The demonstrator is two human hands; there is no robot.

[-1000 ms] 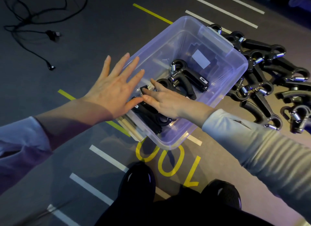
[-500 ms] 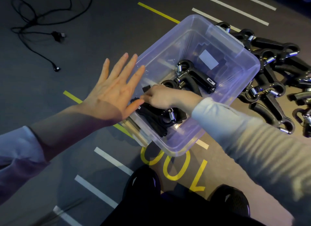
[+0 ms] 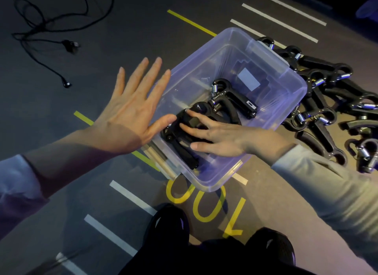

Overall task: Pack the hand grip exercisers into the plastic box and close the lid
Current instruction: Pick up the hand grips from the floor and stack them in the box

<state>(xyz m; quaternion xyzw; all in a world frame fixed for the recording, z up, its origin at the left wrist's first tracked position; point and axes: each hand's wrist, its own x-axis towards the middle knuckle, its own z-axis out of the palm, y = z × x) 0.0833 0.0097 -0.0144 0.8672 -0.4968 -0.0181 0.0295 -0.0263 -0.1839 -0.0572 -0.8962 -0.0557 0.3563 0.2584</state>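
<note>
A clear plastic box (image 3: 294, 84) stands open on the dark floor. Inside lie black hand grip exercisers: one (image 3: 235, 102) near the middle and others at the near left corner. My right hand (image 3: 214, 134) reaches into the box, fingers spread flat on the exerciser (image 3: 182, 129) in that corner, not closed around it. My left hand (image 3: 131, 111) hovers flat with fingers apart against the box's left wall, its thumb at the rim. A pile of exercisers (image 3: 331, 102) lies on the floor to the right of the box. No lid is in sight.
A black cable (image 3: 51, 37) is tangled on the floor at the far left. White and yellow tape lines and a yellow "100" mark (image 3: 206, 203) cross the floor. My two dark shoes (image 3: 221, 244) stand just below the box.
My right hand went from fingers bunched on the corner exerciser to fingers spread flat over it. The left hand stayed beside the box wall.
</note>
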